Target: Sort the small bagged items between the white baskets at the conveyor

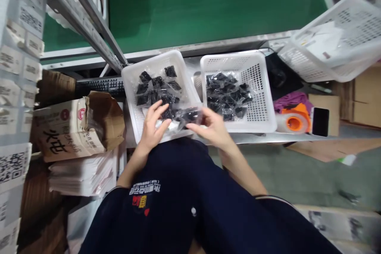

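Note:
My right hand (pixel 212 127) pinches a clear plastic bag with a black item inside (pixel 190 115), above the right edge of the left white basket (pixel 131 113). My left hand (pixel 152 129) reaches over the front of that basket, its fingers apart, beside small bagged black pieces (pixel 157 83). Whether its fingertips touch one of them I cannot tell. Close by on the right stands another white basket (pixel 257 77), holding several more bagged black pieces (pixel 226 95). The exact kind of the black items does not show through the shiny plastic.
Behind the baskets runs a green surface (pixel 208 8) with a metal edge. An opened carton (pixel 68 127) and a keyboard (pixel 101 85) are at left. Rightward lie an orange-cored tape roll (pixel 294 123), a phone (pixel 320 122) and a tilted white basket (pixel 315 69). Metal posts (pixel 89 12) rise at left.

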